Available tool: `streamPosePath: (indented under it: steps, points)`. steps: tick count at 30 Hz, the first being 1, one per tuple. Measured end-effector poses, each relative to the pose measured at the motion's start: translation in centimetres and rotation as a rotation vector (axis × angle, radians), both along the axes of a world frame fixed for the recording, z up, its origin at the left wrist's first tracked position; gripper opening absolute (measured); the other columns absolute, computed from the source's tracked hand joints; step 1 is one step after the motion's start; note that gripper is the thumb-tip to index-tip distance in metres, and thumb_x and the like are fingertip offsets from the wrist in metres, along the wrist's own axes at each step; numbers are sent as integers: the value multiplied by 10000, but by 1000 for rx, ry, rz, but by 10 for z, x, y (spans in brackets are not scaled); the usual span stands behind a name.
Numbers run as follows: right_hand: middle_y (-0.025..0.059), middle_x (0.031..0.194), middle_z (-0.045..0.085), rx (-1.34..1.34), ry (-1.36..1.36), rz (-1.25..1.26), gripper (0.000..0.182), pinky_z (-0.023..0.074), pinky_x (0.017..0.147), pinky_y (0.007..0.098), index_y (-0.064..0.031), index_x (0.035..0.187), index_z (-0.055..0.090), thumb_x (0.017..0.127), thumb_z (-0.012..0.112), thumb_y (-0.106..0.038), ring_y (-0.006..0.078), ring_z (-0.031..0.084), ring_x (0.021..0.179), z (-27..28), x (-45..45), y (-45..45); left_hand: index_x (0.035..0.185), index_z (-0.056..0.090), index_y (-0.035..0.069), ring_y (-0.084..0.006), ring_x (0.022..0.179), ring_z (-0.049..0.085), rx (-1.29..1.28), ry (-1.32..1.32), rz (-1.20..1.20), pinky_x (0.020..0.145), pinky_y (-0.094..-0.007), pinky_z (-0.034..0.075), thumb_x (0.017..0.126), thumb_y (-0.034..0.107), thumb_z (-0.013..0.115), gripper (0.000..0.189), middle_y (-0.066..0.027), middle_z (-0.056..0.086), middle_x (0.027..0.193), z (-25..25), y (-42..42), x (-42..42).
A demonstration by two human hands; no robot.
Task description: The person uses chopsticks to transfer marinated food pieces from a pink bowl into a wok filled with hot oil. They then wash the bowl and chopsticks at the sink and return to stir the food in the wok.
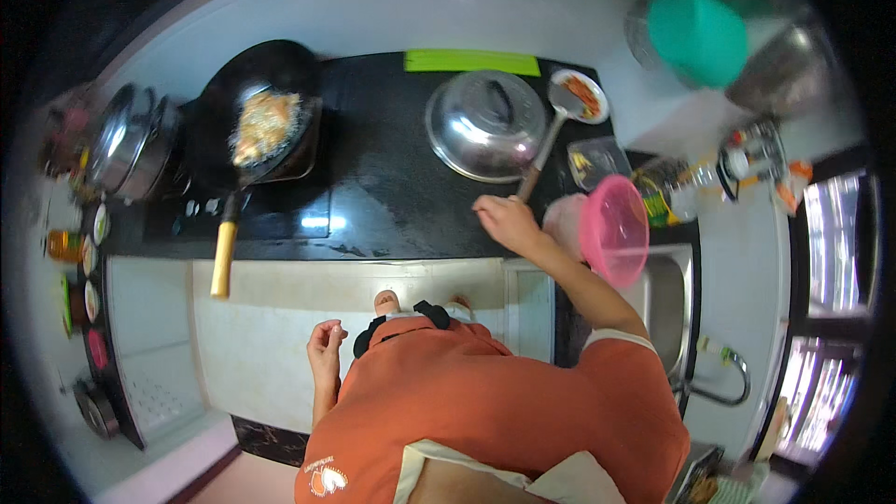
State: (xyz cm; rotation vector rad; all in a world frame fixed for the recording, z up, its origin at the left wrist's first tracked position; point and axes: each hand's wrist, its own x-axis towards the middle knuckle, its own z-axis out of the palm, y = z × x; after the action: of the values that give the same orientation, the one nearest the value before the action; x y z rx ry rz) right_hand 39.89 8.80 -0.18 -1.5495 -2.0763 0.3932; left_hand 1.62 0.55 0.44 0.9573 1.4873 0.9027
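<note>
My right hand (509,225) is closed around the handle end of a long-handled spatula (542,154) over the black countertop. The spatula's metal head (565,99) lies over a white plate (603,99) of red and yellow chopped food. Just left of the spatula rests a domed metal lid (483,127) with a black handle. My left hand (326,344) hangs beside my body, fingers loosely curled, with nothing seen in it. Over at the left, a black wok (280,56) sits on the cooktop with golden food (266,126) bubbling in oil; its wooden handle (221,259) juts past the counter edge.
Beside my right forearm a pink plastic basin (616,231) stands near the sink (668,308). A clear food container (597,162) and an oil bottle (661,199) are behind it. Left of the wok is a lidded metal pot (136,147). A green strip (472,61) lies along the wall.
</note>
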Motion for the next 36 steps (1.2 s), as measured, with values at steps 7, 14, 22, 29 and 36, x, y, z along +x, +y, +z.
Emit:
streamPosePath:
  steps: [7,14,22,29,36]
  points:
    - [126,1136,423,-49,373,-153,337,401,831,353,-47,1000,523,668,547,8,284,461,1001,-10,-43,-95,915,560,-2,-85,667,510,-120,-129,-292,602,-208,401,821,132,546,164,-25,567,731,-34,9,33]
    - [99,961,529,-227,588,-651,263,426,779,341,-71,958,552,700,550,-23,276,520,889,-5,-22,-268,1013,535,-10,-87,710,518,-215,-46,-935,647,-207,413,844,126,520,218,-44,586,812,-23,41,129]
    - [105,794,553,-471,-220,-1721,119,455,632,360,-71,831,580,723,530,-63,308,536,762,-51,39,-534,1020,540,-12,-125,836,535,-300,274,-1346,751,-231,416,834,89,510,214,-68,585,891,-3,22,225]
    - [57,1033,467,-923,-460,-906,251,427,740,345,-114,954,559,704,541,-130,225,442,1001,-203,63,-620,1000,545,-26,-116,765,542,-281,517,-1450,691,-222,431,816,71,523,209,-60,592,841,-6,16,235]
    - [68,1074,453,-1164,-354,-836,249,323,866,391,-128,986,555,748,502,-180,225,399,1048,-212,82,-626,1001,546,-29,-101,742,540,-299,670,-1447,648,-217,438,823,82,520,212,-67,593,835,-3,11,239]
